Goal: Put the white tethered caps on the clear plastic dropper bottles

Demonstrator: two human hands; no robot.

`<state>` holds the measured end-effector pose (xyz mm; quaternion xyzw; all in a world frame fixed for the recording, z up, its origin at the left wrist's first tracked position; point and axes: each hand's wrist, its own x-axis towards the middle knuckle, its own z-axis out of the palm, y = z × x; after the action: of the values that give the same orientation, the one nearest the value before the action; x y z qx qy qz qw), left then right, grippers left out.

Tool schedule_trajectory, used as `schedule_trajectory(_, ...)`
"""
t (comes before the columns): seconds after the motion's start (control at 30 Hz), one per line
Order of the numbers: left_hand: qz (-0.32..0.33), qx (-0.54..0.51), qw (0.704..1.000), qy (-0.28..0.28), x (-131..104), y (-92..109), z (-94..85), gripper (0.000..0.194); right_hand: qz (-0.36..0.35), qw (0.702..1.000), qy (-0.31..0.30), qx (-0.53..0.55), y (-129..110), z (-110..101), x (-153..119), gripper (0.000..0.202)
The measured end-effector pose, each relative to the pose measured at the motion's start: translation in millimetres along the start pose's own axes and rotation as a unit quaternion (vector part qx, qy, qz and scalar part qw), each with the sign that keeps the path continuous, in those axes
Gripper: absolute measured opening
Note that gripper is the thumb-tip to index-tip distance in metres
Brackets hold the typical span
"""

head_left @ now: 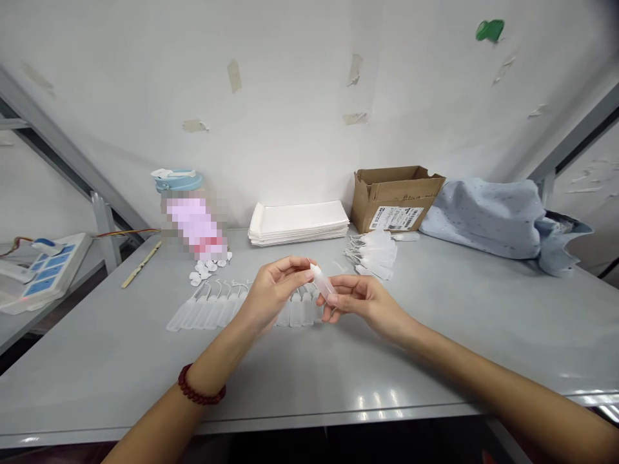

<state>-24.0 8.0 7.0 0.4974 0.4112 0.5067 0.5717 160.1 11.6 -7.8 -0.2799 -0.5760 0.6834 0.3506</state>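
Near its back edge the grey worktop [493,299] carried a cardboard box [387,194] whose white label [396,218] was unreadable, while the left hand [276,287] pinched the tip and the right hand [360,299] the body of a translucent bottle [324,285], raised between front and back edges.

Both hands [276,287] on one translucent bottle [324,283] above a grey table [309,380]

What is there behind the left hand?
A row of bottles shows on both sides of the left hand; whatever the hand covers in between cannot be seen.
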Motion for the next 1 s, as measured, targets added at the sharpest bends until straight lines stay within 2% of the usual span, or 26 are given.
schedule_trajectory(0.13,0.02,0.041,0.998,0.033,0.8,-3.8,-0.8,0.014,-0.018,0.994,0.078,-0.074,6.2,5.0,-1.5,0.031)
schedule_trajectory(0.37,0.032,0.026,0.999,0.013,2.5,-3.5,-6.2,0.03,-0.033,0.988,0.099,-0.114,9.1,6.4,-2.4,0.034)
schedule_trajectory(0.47,0.02,0.036,0.999,0.014,1.1,-0.9,-5.9,0.029,-0.058,0.979,0.119,-0.156,10.7,5.9,-2.2,0.031)
schedule_trajectory(0.6,-0.012,0.077,0.996,0.042,-0.1,1.0,-3.8,0.022,-0.155,0.934,0.159,-0.279,15.6,5.3,-3.2,0.023)
schedule_trajectory(0.67,-0.018,0.087,0.995,0.039,0.4,1.1,-3.8,0.021,-0.2,0.903,0.173,-0.338,17.3,4.8,-4.1,0.02)
schedule_trajectory(0.73,-0.014,0.084,0.996,0.03,1.3,0.8,-5.0,0.021,-0.225,0.886,0.175,-0.365,17.0,4.5,-5.0,0.019)
schedule_trajectory(0.77,-0.007,0.08,0.996,0.027,1.8,0.5,-5.8,0.021,-0.224,0.889,0.171,-0.362,15.9,4.4,-5.4,0.02)
schedule_trajectory(0.9,0.034,0.056,0.998,0.015,3.2,-1.0,-8.2,0.023,-0.166,0.932,0.141,-0.29,9.6,4.2,-5.7,0.021)
schedule_trajectory(1.0,0.034,0.051,0.998,0.007,2.5,-0.7,-7.4,0.024,-0.169,0.931,0.151,-0.286,8.2,3.4,-4.7,0.021)
